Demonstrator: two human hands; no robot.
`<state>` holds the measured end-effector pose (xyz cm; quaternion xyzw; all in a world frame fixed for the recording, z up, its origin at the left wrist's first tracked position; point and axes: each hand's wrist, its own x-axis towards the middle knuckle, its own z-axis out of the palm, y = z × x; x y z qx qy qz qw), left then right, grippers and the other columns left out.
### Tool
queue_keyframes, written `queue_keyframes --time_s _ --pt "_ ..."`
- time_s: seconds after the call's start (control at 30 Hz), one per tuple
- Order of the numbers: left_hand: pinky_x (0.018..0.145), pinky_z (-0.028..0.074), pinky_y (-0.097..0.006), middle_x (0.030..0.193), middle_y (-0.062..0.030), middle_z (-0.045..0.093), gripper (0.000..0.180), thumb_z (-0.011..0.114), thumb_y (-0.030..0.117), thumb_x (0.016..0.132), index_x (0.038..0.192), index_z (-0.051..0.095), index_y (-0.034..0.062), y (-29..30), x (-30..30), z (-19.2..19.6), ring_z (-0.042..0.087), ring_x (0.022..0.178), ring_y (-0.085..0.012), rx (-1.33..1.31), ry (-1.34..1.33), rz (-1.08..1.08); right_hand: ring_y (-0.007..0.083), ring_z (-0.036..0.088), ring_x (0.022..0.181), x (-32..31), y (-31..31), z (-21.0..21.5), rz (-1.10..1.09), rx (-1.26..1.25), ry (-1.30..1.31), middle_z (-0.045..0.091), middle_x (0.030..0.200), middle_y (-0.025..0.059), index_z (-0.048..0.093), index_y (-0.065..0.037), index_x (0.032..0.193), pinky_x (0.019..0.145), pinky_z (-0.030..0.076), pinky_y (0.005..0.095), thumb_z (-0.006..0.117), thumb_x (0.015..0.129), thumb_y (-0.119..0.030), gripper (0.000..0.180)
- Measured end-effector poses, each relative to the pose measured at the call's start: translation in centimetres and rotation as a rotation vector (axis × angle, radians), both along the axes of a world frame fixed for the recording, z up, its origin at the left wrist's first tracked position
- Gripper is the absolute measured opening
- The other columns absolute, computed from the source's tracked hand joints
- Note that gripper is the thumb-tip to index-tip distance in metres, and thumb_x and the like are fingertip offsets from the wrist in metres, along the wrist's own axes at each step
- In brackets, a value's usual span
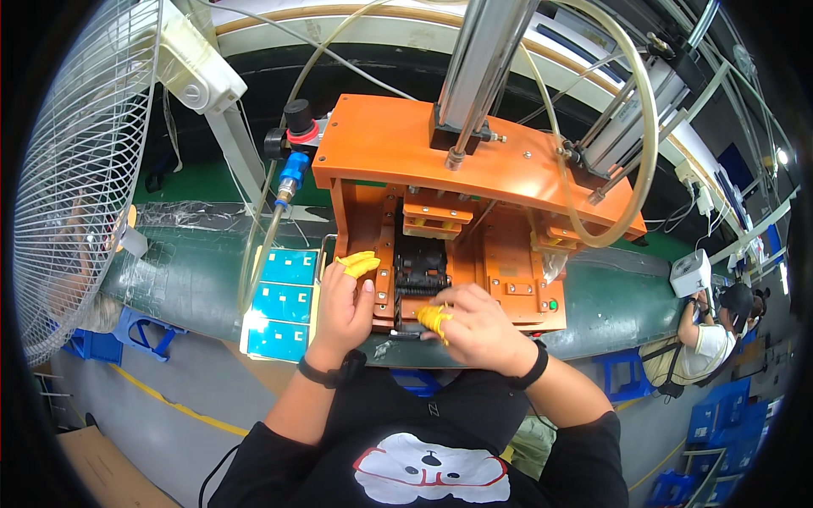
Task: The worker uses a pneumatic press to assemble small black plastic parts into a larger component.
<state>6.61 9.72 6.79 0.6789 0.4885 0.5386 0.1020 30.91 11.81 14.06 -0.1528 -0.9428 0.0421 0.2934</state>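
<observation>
An orange pneumatic press [398,135] stands on the bench in front of me. My left hand [343,309], in yellow finger covers, is at the press's left front edge; its fingers are stretched out and nothing shows in them. My right hand [474,326] is curled at the front of the press, with yellow covers on its fingers too. Anything between those fingers is hidden and slightly blurred. Just beyond it, a black part [421,258] lies in the slot under the press head [434,216]. Left of the press lie blue-green panels [279,302].
A wire-guarded fan [89,169] rises at the left. An air regulator [299,118] with a hose sits at the press's left side, and a clear hose [648,127] loops over its right. A small white box [690,273] and a seated person [711,339] are at the right.
</observation>
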Motion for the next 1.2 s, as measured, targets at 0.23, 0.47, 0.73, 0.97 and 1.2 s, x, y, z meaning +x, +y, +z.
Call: queue_keyframes --time_s 0.23,0.47,0.73,0.97,1.2 --pt "0.098 0.044 -0.045 0.119 -0.0187 0.065 0.028 0.059 0.001 0.092 0.119 0.064 -0.0023 -0.1 0.1 0.0 0.057 0.107 -0.0388 0.007 0.007 -0.004 0.0371 0.059 0.122 -1.5 1.7 -0.2 -0.201 -0.067 -0.062 0.066 0.123 0.0158 0.068 -0.002 0.112 0.103 0.048 0.0483 0.08 0.073 -0.01 0.042" --pt "0.099 0.044 -0.045 0.118 -0.019 0.065 0.029 0.06 0.001 0.091 0.12 0.064 -0.002 -0.3 0.0 0.2 0.058 0.107 -0.0393 -0.011 -0.024 -0.018 0.0438 0.057 0.12 -2.4 1.0 -0.2 -0.357 -0.172 -0.129 0.063 0.117 0.0249 0.062 0.004 0.121 0.109 0.043 0.0533 0.082 0.08 -0.039 0.063" --pt "0.106 0.045 -0.045 0.121 -0.0194 0.066 0.033 0.065 0.0 0.087 0.12 0.067 -0.0013 -2.0 -1.7 -0.2 0.061 0.118 -0.0408 -0.045 -0.184 -0.066 0.0488 0.054 0.127 -1.3 -0.7 1.5 -0.359 -0.114 -0.125 0.059 0.133 0.025 0.064 0.002 0.127 0.107 0.043 0.0554 0.083 0.079 -0.036 0.064" --pt "0.119 0.034 -0.051 0.135 -0.0212 0.064 0.043 0.069 0.009 0.089 0.13 0.063 0.001 -4.6 -5.0 -1.5 0.051 0.139 -0.0405 -0.197 0.324 -0.058 0.0374 0.064 0.105 -1.8 -6.6 -3.0 0.049 -0.376 0.122 0.068 0.118 0.0168 0.068 -0.001 0.12 0.089 0.05 0.0479 0.085 0.076 -0.018 0.05" --pt "0.116 0.038 -0.049 0.129 -0.0197 0.066 0.039 0.066 0.005 0.091 0.13 0.063 0.0029 -7.8 -7.9 -3.2 0.056 0.132 -0.0396 -0.206 0.09 0.128 0.0374 0.063 0.106 -8.1 -9.0 -11.8 0.169 -0.784 0.117 0.063 0.12 0.0187 0.06 0.0 0.132 0.095 0.052 0.0433 0.075 0.09 -0.02 0.049"
